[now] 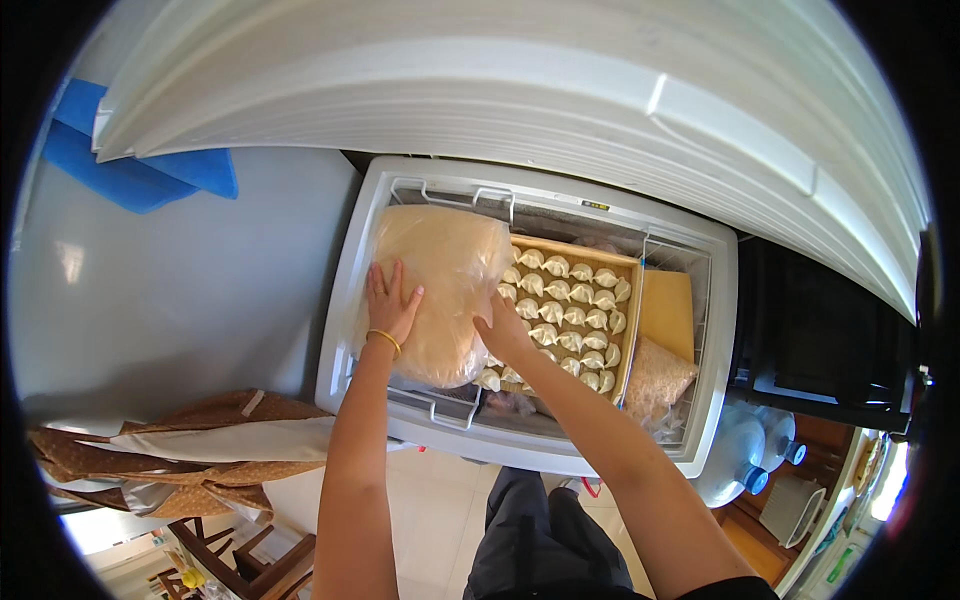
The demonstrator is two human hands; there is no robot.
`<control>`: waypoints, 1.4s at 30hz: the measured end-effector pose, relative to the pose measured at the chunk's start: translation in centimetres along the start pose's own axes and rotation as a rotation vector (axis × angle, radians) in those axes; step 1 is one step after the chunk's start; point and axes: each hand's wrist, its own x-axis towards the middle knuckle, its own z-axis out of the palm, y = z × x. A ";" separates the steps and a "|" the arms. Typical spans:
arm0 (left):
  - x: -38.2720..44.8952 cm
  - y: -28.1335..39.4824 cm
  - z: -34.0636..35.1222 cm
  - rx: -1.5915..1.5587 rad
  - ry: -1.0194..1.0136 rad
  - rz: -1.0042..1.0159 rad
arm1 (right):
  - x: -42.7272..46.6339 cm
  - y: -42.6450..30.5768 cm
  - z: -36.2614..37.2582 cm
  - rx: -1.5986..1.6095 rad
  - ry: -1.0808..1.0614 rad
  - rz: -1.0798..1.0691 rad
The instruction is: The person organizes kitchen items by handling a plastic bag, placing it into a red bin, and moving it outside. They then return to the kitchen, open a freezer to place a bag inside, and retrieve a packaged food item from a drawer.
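A large, beige, plastic-wrapped package (442, 292) lies across the left part of a chest freezer (720, 300), over a wire basket (454, 420). My left hand (391, 306) rests on its left side with the fingers spread. A yellow bangle circles that wrist. My right hand (506, 330) touches the package's right edge, thumb apart from the fingers. Whether it grips the plastic is unclear. Beside the package is a wooden tray (574, 247) with rows of pleated dumplings (556, 289). Part of the tray is hidden under the package and my right arm.
The freezer's white lid (465, 97) stands raised at the back. At the freezer's right end are a yellow slab (667, 307) and a bag of pinkish food (656, 379). Large water bottles (731, 457) stand to the right. A brown cloth (172, 450) hangs at left, below a blue cloth (150, 176).
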 end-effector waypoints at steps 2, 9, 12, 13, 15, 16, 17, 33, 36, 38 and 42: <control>0.9 0.1 -1.1 -0.054 -0.062 -0.035 | -1.2 0.7 -0.3 0.130 0.018 -0.004; 5.9 -1.0 -1.2 -0.104 0.064 0.269 | -2.5 1.8 0.9 0.457 0.014 0.039; 5.6 -2.3 1.4 0.013 0.052 0.240 | -3.7 0.3 -1.6 0.432 -0.030 0.092; 5.8 -1.8 1.7 -0.017 0.047 0.239 | -4.0 1.8 -2.5 0.429 0.023 0.118; 5.5 -1.8 2.1 0.024 0.042 0.245 | -5.1 5.6 -4.7 0.414 0.118 0.155; 5.3 -2.2 2.3 0.001 0.033 0.248 | -5.9 7.6 -6.3 0.338 0.263 0.184; 5.3 -2.5 2.3 -0.017 0.028 0.244 | -6.8 9.7 -8.1 0.259 0.400 0.207; 5.8 -1.6 1.5 -0.082 -0.016 0.188 | -7.3 16.4 -14.3 -0.279 0.390 0.505; 6.0 -2.4 1.5 -0.086 0.000 0.176 | -7.4 17.0 -14.2 -0.258 0.422 0.458; 6.1 -2.2 1.6 -0.086 -0.020 0.151 | -7.5 16.8 -14.5 -0.262 0.402 0.426; 7.0 -0.5 1.1 -0.127 -0.061 0.130 | -7.2 16.9 -15.1 -0.206 0.411 0.482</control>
